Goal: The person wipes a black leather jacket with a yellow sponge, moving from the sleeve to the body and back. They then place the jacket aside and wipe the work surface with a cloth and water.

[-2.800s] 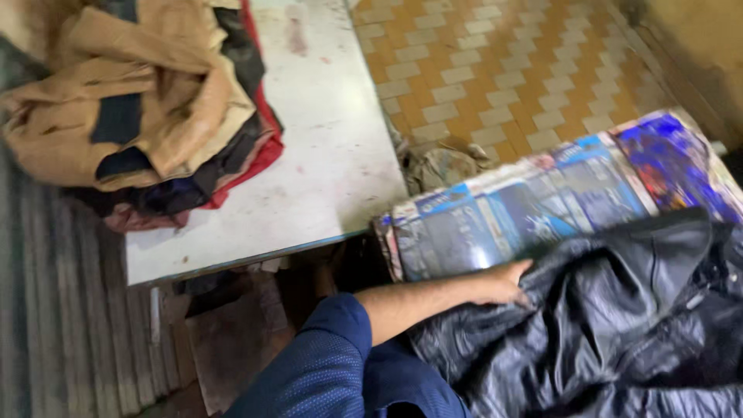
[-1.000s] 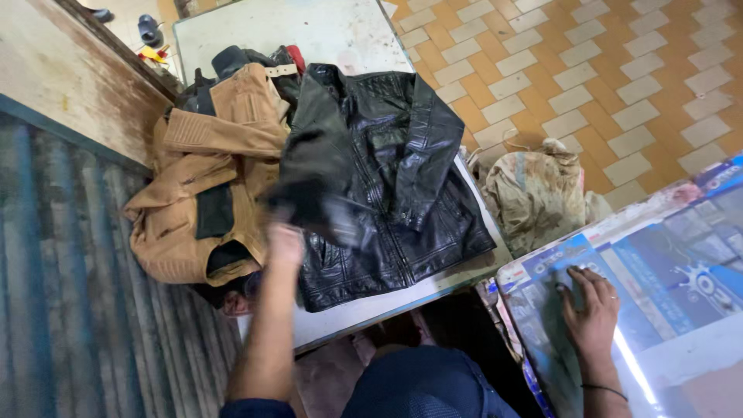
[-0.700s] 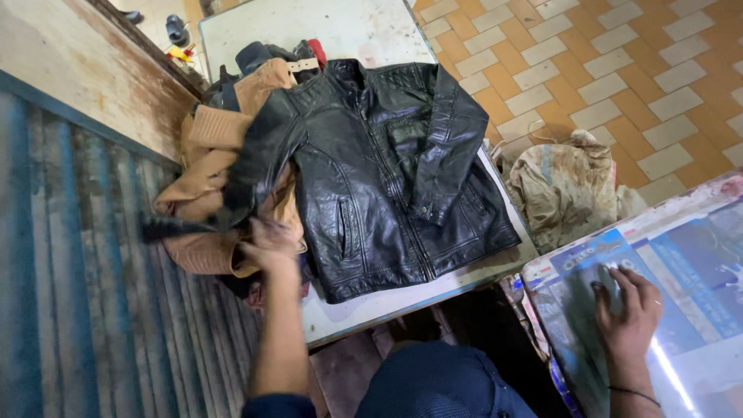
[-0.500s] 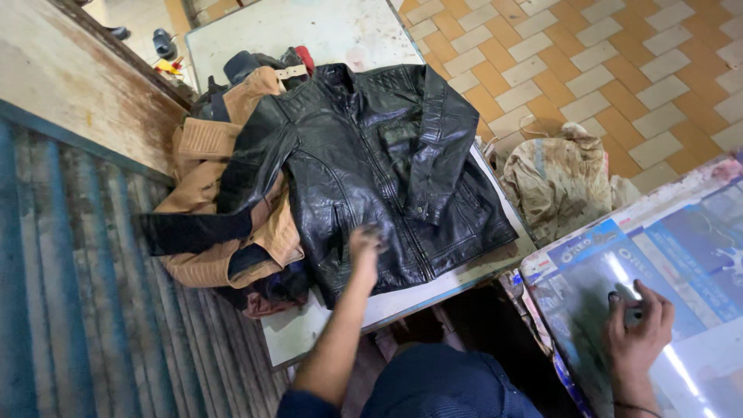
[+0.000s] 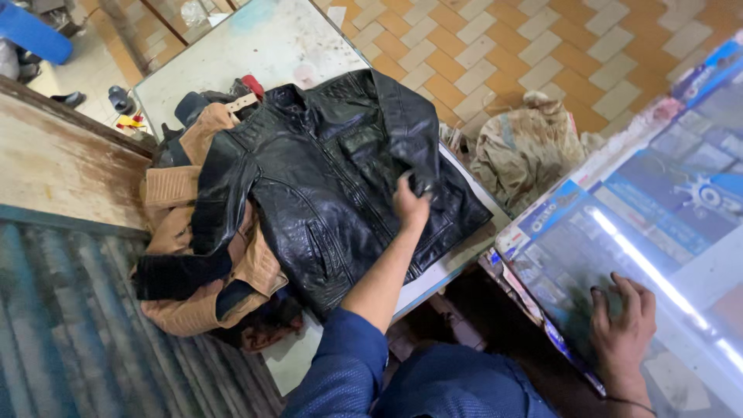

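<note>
Left grip [image 5: 410, 205] pinches black leather jacket [image 5: 333, 178] sleeve cuff, flattening it over tan jacket [image 5: 232, 271] on table [image 5: 263, 39]; right grip [image 5: 623, 325] released, braced flat on glossy board [image 5: 658, 224].

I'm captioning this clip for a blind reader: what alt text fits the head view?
The person's left hand grips the sleeve cuff of a black leather jacket spread on a white table, over a tan jacket. Their right hand rests flat on a glossy blue printed surface.
</note>
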